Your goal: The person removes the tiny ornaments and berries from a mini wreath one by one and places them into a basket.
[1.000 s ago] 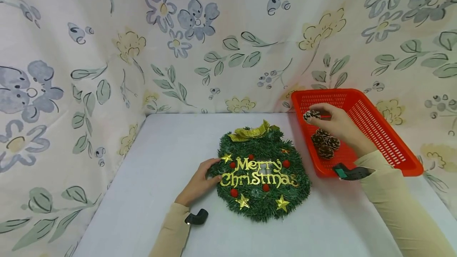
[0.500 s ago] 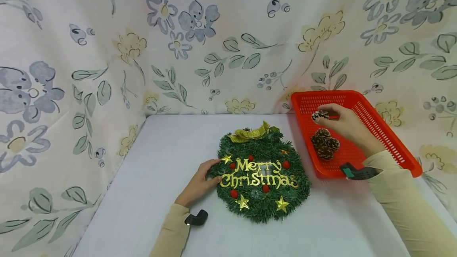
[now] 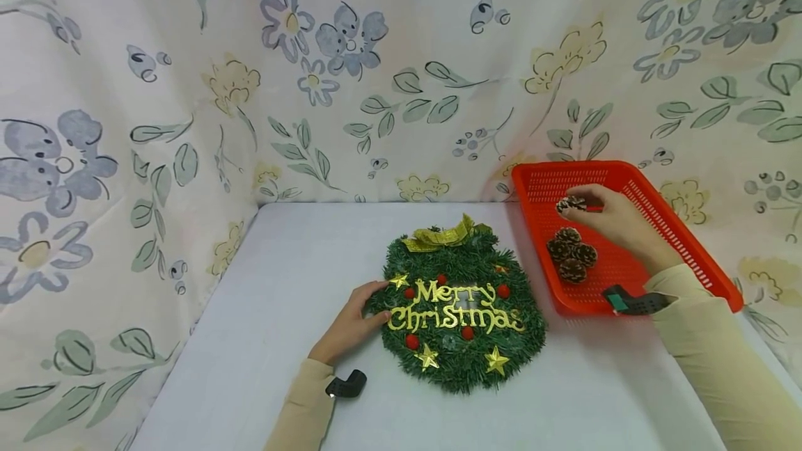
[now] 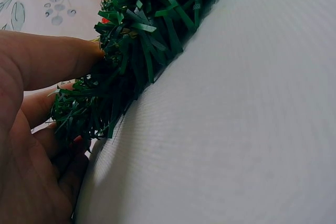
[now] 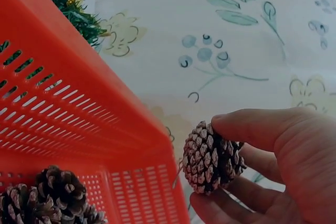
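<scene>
A green tinsel wreath [image 3: 464, 266] lies on the table, with gold "Merry Christmas" lettering [image 3: 451, 305], gold stars, red balls and a gold bow on it. My left hand [image 3: 352, 322] holds its left edge; in the left wrist view the thumb [image 4: 58, 59] lies on one side of the strands and the fingers curl round the other. Over the far part of a red basket [image 3: 683, 214], my right hand [image 3: 617, 221] pinches a pine cone [image 5: 207, 161] between thumb and fingers. Several more pine cones [image 3: 571, 255] sit together on the basket's floor.
The basket's near wall stands just right of the wreath. A white cloth covers the table [image 3: 282, 263]. Behind and to the left hangs a floral curtain [image 3: 376, 89], close to the basket's far end. A black device [image 3: 347, 383] is worn on each wrist.
My right hand has shifted slightly to the right with the pine cone, staying over the basket. The left hand keeps its place on the wreath.
</scene>
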Tool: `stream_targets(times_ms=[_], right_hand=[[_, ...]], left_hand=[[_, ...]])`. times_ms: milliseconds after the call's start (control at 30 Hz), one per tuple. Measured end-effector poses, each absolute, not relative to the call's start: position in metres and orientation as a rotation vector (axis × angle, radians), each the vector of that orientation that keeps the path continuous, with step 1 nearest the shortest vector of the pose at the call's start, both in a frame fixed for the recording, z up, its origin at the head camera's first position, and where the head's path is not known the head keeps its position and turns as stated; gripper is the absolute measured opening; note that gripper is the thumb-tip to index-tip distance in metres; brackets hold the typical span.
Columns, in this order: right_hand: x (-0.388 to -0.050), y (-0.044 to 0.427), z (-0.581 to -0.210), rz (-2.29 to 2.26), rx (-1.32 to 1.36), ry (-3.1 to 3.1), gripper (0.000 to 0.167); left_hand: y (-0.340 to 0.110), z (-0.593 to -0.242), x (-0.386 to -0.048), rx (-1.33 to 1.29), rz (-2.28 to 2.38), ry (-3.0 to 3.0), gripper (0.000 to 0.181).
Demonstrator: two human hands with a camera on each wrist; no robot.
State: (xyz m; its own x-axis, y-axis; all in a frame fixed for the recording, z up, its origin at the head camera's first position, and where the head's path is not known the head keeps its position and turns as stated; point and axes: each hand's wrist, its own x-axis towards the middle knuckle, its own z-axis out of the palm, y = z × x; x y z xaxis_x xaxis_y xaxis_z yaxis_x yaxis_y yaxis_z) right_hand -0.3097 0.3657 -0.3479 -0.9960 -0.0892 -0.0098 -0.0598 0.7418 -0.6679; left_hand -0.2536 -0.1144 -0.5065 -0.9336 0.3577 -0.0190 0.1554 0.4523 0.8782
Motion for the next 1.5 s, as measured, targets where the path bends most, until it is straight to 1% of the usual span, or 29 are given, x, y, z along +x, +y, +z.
stream_targets(times_ms=[400,667,933,1500], right_hand=[[-0.310,0.378,-0.359,-1.051,-0.101,2.918,0.072],[-0.310,0.383,-0.366,-1.041,-0.095,2.920,0.069],[-0.315,0.385,-0.370,-1.012,-0.072,2.879,0.073],[-0.322,0.390,-0.379,-0.996,-0.066,2.824,0.068]], left_hand=[[-0.114,-0.507,-0.254,0.453,1.474,2.515,0.061],[-0.115,-0.507,-0.253,0.442,1.470,2.513,0.062],[-0.115,-0.509,-0.254,0.452,1.473,2.509,0.061],[-0.113,-0.507,-0.253,0.428,1.506,2.497,0.061]])
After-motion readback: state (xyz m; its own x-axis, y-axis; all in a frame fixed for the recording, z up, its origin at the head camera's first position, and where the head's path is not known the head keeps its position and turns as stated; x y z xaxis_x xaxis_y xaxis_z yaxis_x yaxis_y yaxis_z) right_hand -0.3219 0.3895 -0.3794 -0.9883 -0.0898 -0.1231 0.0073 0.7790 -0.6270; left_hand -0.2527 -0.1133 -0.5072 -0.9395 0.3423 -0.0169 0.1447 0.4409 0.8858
